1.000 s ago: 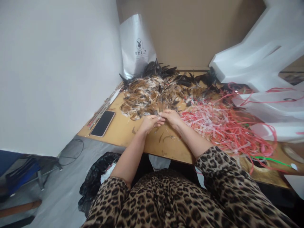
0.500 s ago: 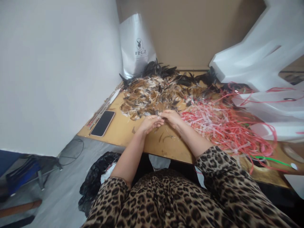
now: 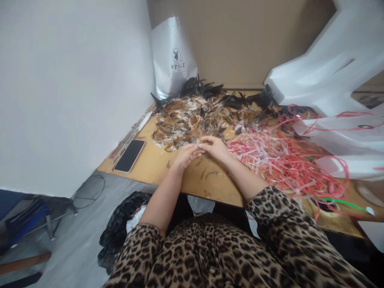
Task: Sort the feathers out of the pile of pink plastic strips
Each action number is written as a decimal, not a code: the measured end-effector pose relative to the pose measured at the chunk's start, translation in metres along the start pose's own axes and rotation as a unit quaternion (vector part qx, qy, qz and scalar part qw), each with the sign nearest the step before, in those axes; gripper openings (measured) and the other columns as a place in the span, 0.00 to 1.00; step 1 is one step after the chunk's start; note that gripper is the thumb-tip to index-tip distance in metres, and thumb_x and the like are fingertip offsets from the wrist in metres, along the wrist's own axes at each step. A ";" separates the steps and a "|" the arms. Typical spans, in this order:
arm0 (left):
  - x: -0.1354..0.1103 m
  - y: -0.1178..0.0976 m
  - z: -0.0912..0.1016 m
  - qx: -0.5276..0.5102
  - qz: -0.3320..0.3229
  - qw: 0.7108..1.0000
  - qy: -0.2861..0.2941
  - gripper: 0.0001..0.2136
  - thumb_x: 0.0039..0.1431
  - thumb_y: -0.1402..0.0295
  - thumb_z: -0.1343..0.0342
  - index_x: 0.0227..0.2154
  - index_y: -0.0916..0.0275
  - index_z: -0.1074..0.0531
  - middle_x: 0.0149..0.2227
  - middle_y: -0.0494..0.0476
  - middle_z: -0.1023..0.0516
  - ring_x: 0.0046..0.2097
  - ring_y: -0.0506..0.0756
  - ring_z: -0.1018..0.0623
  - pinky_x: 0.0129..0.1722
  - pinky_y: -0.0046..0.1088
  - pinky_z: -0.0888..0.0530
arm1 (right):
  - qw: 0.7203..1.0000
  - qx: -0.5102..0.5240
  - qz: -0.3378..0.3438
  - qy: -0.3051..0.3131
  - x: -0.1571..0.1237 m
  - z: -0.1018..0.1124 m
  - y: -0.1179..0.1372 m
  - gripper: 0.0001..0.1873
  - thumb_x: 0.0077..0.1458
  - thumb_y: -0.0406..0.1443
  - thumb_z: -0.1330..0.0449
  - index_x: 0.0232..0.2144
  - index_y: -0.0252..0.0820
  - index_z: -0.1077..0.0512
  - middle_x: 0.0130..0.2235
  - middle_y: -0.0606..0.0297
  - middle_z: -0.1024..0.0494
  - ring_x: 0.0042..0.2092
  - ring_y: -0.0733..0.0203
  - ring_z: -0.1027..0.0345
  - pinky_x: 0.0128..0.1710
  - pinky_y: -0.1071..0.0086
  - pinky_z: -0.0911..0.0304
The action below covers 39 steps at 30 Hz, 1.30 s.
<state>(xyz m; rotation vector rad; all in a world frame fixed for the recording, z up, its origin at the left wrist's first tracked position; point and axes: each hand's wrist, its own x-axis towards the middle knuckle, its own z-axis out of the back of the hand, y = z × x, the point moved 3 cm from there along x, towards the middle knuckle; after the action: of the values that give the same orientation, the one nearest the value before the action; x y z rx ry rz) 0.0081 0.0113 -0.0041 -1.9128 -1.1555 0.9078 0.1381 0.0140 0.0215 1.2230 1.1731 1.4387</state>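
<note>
My left hand (image 3: 185, 155) and my right hand (image 3: 215, 146) meet fingertip to fingertip at the near edge of a heap of brown, white and black feathers (image 3: 198, 116) on a yellowish wooden table (image 3: 156, 164). The fingers of both hands are curled together in a pinch around something small that I cannot make out, likely a feather. A tangle of red and pink strips (image 3: 279, 156) lies right beside my right hand. Loose feather bits (image 3: 210, 174) lie on the table under my wrists.
A black phone (image 3: 130, 155) lies face up at the table's left edge. A white bag with a rabbit logo (image 3: 174, 56) leans against the brown back wall. White foam pieces (image 3: 336, 80) fill the right side. A black bag (image 3: 123, 224) sits on the floor.
Both hands have shifted slightly up toward the feather heap, staying joined at the fingertips.
</note>
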 end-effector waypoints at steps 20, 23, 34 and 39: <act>0.001 0.003 -0.002 -0.029 -0.023 0.999 0.040 0.10 0.45 0.69 0.39 0.30 0.70 0.25 0.34 0.64 0.22 0.39 0.55 0.23 0.45 0.34 0.30 | 0.901 -0.385 0.196 -0.032 -0.014 -0.004 0.013 0.25 0.49 0.35 0.44 0.50 0.40 0.38 0.40 0.59 0.26 0.41 0.57 0.32 0.42 0.65 0.37; 0.000 0.003 -0.002 -0.015 -0.029 0.999 0.027 0.11 0.45 0.68 0.39 0.31 0.70 0.25 0.34 0.64 0.22 0.38 0.54 0.23 0.44 0.33 0.30 | 0.905 -0.381 0.187 -0.037 -0.014 -0.002 0.014 0.25 0.47 0.36 0.43 0.50 0.40 0.38 0.38 0.60 0.26 0.40 0.57 0.32 0.41 0.64 0.38; -0.003 -0.002 -0.006 0.086 -0.038 0.995 -0.026 0.12 0.47 0.64 0.41 0.29 0.69 0.27 0.30 0.62 0.22 0.29 0.49 0.23 0.28 0.21 0.31 | 0.997 -0.059 0.003 -0.042 -0.001 0.006 0.011 0.14 0.42 0.44 0.40 0.27 0.37 0.28 0.25 0.66 0.27 0.26 0.67 0.37 0.30 0.71 0.41; -0.004 0.003 -0.009 0.128 -0.013 0.991 0.024 0.13 0.44 0.64 0.39 0.27 0.71 0.27 0.28 0.61 0.23 0.27 0.49 0.24 0.27 0.22 0.31 | 0.999 -0.022 -0.048 -0.011 -0.003 0.007 0.006 0.21 0.36 0.48 0.37 0.14 0.38 0.39 0.15 0.75 0.42 0.19 0.73 0.52 0.20 0.75 0.56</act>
<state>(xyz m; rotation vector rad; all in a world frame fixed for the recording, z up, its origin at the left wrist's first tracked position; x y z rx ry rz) 0.0155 0.0046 -0.0007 -1.6990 -0.9832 0.9421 0.1446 0.0113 0.0277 1.1332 1.1638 1.3701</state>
